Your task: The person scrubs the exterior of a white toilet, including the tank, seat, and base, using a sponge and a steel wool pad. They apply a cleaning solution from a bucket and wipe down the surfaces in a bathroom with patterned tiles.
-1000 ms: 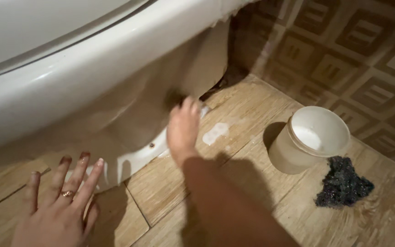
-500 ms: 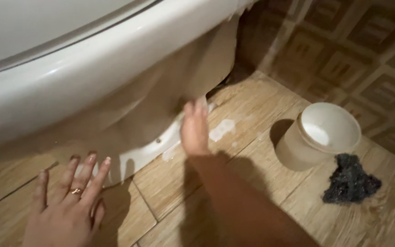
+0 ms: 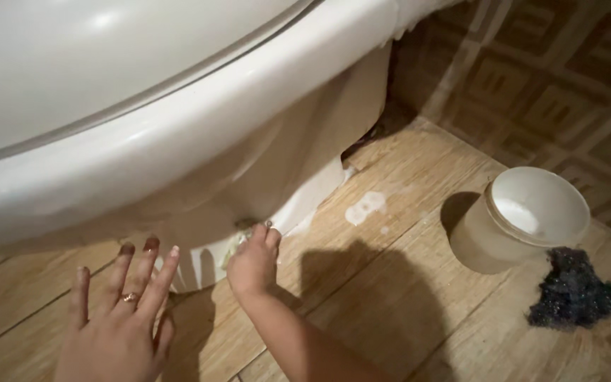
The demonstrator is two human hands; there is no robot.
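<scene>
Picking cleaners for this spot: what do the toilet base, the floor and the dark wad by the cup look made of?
White toilet base: glazed ceramic, judging by its glossy highlights. Brown plank floor: wood-look tile, probably, with grain print and grout-like joints. Dark tangled wad: likely metal scouring wool, fibrous and faintly glinting. Cream round cup: probably matte plastic.

The single head-worn camera looked steeply down from close above the toilet bowl (image 3: 178,134), facing its base and the wood-look floor tiles (image 3: 390,283) beside it. The patterned wall tiles (image 3: 546,78) filled the upper right corner.
</scene>
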